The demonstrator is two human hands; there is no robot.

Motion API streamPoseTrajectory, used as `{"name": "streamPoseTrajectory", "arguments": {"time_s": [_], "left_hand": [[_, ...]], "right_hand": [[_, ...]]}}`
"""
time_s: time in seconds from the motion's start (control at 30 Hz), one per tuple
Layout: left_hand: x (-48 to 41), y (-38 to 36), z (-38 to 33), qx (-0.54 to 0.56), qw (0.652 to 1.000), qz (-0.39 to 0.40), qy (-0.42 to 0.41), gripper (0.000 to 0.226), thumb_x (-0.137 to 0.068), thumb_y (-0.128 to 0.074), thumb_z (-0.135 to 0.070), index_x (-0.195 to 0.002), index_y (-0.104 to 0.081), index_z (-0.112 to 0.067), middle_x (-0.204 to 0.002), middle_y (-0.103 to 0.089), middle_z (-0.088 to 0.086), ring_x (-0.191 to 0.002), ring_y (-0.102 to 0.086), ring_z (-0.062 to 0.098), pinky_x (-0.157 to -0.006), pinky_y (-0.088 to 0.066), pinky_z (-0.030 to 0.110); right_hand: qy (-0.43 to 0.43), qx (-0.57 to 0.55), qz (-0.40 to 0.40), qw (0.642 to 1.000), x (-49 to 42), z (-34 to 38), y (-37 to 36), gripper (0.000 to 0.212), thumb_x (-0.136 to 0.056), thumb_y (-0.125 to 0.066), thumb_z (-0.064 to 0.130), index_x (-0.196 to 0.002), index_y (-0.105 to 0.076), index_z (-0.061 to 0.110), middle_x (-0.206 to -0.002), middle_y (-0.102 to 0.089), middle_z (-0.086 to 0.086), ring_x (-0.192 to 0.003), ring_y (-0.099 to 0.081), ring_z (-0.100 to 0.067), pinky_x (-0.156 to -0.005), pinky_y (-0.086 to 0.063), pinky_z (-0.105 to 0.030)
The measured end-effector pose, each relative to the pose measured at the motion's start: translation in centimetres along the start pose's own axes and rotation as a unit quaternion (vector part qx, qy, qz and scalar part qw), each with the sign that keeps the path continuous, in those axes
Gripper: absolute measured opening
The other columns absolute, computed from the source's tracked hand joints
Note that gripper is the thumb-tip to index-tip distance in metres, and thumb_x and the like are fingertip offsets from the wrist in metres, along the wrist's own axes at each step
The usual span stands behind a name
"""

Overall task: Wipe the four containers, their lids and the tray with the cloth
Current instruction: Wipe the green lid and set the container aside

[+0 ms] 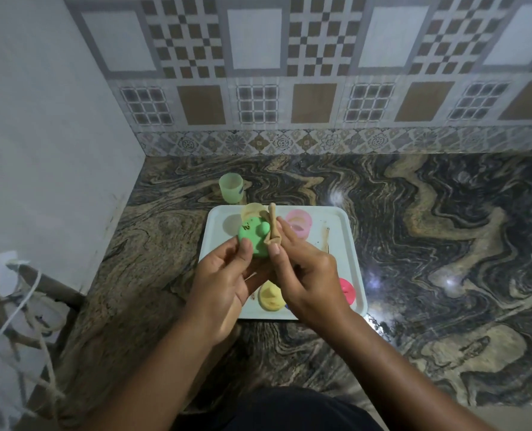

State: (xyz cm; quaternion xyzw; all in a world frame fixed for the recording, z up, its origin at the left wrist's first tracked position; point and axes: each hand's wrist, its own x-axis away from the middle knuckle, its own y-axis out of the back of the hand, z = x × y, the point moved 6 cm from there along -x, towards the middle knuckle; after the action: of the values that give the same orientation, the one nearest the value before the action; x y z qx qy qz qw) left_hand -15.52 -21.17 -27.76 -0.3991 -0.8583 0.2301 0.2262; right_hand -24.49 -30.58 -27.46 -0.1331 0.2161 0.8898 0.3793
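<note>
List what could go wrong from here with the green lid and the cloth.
1. The left hand holds the green lid in a fingertip grip above the tray; a hard rub from the cloth in the right hand could knock it onto the pink container.
2. The brown smear on the tray may soil the cloth and spread to later pieces.
3. The green container stands off the tray and may be skipped.

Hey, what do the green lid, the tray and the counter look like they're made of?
The green lid looks like matte plastic: even, opaque colour. The tray is probably plastic or melamine: smooth white, rolled rim. The counter seems polished stone, maybe granite: swirling veins, sharp light glints.
</note>
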Motion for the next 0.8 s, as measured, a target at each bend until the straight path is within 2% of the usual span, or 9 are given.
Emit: {"name": "streamPoseTrajectory", "arguments": {"time_s": [0.1,0.2,0.37,0.43,0.53,0.57,0.7,0.77,0.8], "left_hand": [[0.2,-1.1,-0.9,-0.051,0.998,0.007,-0.047,0.032,-0.093,-0.051,-0.008,-0.124,-0.062,-0.005,-0.121,-0.070,0.014,-0.114,-0.067,0.024,-0.086,-0.057,0.033],[0.2,-1.5,-1.1,-0.053,0.997,-0.004,-0.060,0.030,-0.098,-0.046,-0.007,-0.123,-0.063,-0.006,-0.121,-0.070,0.014,-0.111,-0.068,0.024,-0.083,-0.057,0.035],[-0.2,-1.4,-1.1,-0.047,0.997,-0.040,-0.037,0.032,-0.096,-0.047,-0.025,-0.111,-0.068,-0.006,-0.108,-0.073,0.015,-0.093,-0.069,0.022,-0.063,-0.055,0.027],[-0.2,-1.8,-1.1,-0.035,0.998,-0.028,-0.047,0.037,-0.095,-0.045,-0.027,-0.115,-0.066,-0.005,-0.115,-0.072,0.015,-0.103,-0.069,0.024,-0.072,-0.058,0.032],[0.1,-2.7,-1.5,-0.085,0.992,-0.002,-0.097,0.033,-0.093,-0.049,-0.017,-0.120,-0.063,-0.003,-0.116,-0.072,0.012,-0.108,-0.069,0.023,-0.086,-0.057,0.035],[0.3,-2.7,-1.5,-0.103,0.989,-0.002,-0.107,0.032,-0.091,-0.053,-0.015,-0.119,-0.064,-0.004,-0.115,-0.073,0.011,-0.106,-0.070,0.022,-0.084,-0.057,0.033],[0.1,-1.9,-1.5,-0.093,0.991,-0.045,-0.090,0.026,-0.089,-0.055,-0.025,-0.098,-0.076,-0.013,-0.100,-0.075,0.012,-0.080,-0.068,0.016,-0.052,-0.049,0.022],[-0.1,-1.7,-1.4,-0.068,0.992,-0.061,-0.088,0.031,-0.090,-0.052,-0.031,-0.095,-0.077,-0.015,-0.101,-0.075,0.012,-0.084,-0.069,0.017,-0.053,-0.050,0.023],[-0.1,-1.9,-1.4,-0.057,0.992,-0.060,-0.090,0.033,-0.091,-0.050,-0.032,-0.099,-0.076,-0.014,-0.106,-0.074,0.013,-0.091,-0.071,0.019,-0.061,-0.055,0.025]], "right_hand": [[0.061,0.034,-0.020,0.997,-0.7,1.2,0.7,0.037,-0.101,-0.057,0.018,-0.133,-0.065,0.003,-0.142,-0.061,-0.011,-0.142,-0.048,-0.012,-0.108,-0.050,-0.028],[0.102,0.069,-0.041,0.992,-1.1,2.1,1.3,0.034,-0.099,-0.062,0.009,-0.132,-0.066,0.002,-0.143,-0.059,-0.010,-0.139,-0.052,-0.012,-0.100,-0.055,-0.026],[0.063,0.038,-0.067,0.995,-1.4,2.0,1.8,0.034,-0.100,-0.057,0.019,-0.130,-0.069,0.009,-0.132,-0.068,-0.010,-0.136,-0.052,-0.005,-0.101,-0.052,-0.021],[0.053,0.031,-0.073,0.995,-1.4,1.8,1.9,0.029,-0.100,-0.060,0.017,-0.125,-0.073,0.007,-0.129,-0.070,-0.009,-0.135,-0.053,-0.005,-0.102,-0.053,-0.024],[0.062,0.039,-0.064,0.995,-1.4,1.9,1.9,0.030,-0.099,-0.062,0.008,-0.127,-0.070,0.005,-0.137,-0.065,-0.006,-0.137,-0.052,-0.006,-0.105,-0.050,-0.022],[0.065,0.040,-0.062,0.995,-1.5,2.0,2.0,0.031,-0.098,-0.062,0.007,-0.129,-0.070,0.006,-0.138,-0.064,-0.005,-0.138,-0.051,-0.007,-0.106,-0.050,-0.022],[0.059,0.026,-0.066,0.996,-1.7,2.3,2.2,0.024,-0.099,-0.061,0.007,-0.116,-0.077,0.006,-0.129,-0.070,-0.006,-0.136,-0.054,-0.009,-0.102,-0.049,-0.018],[0.052,0.021,-0.066,0.996,-1.6,2.3,2.2,0.023,-0.099,-0.061,0.009,-0.114,-0.078,0.007,-0.129,-0.071,-0.005,-0.135,-0.055,-0.007,-0.100,-0.054,-0.025],[0.052,0.021,-0.065,0.996,-1.5,2.4,2.1,0.025,-0.099,-0.061,0.010,-0.118,-0.077,0.008,-0.132,-0.068,-0.004,-0.134,-0.055,-0.007,-0.100,-0.056,-0.028]]}}
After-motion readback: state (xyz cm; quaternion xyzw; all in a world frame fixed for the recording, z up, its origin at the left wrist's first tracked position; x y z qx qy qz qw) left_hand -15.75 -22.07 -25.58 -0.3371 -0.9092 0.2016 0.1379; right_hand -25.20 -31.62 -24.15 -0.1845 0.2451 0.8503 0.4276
